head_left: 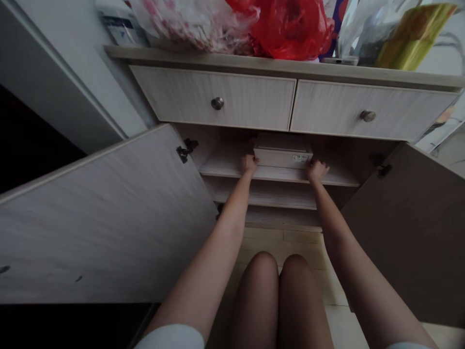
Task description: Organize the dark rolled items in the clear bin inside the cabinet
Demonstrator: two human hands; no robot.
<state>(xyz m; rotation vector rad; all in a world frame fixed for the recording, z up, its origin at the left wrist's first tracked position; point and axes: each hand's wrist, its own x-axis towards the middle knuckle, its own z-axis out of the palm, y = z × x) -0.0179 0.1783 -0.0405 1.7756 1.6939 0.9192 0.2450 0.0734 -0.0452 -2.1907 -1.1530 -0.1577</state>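
Reaching in between the two swung-open doors, I am setting my left hand [249, 164] against one end of a pale, flat storage box [282, 156] and my right hand [316, 170] against the other. The box is sitting on the top shelf [225, 168] of a pale wood-grain cabinet, close under the two drawers [367, 109], with a small label [302, 157] on its front face toward my right. My hands are working as a matched pair, level with each other at the box's lower front corners, with the fingers curled forward and the wrists low. I am keeping my forearms [232, 208] parallel and clear of the left door [101, 218] and right door [410, 232], which gives each hand even contact at its own end. My fingertips are out of sight at the box's ends, so I cannot tell how firmly either hand is pressing or whether it is pinching an edge. My knees [261, 286] are staying low and centred below the shelves.
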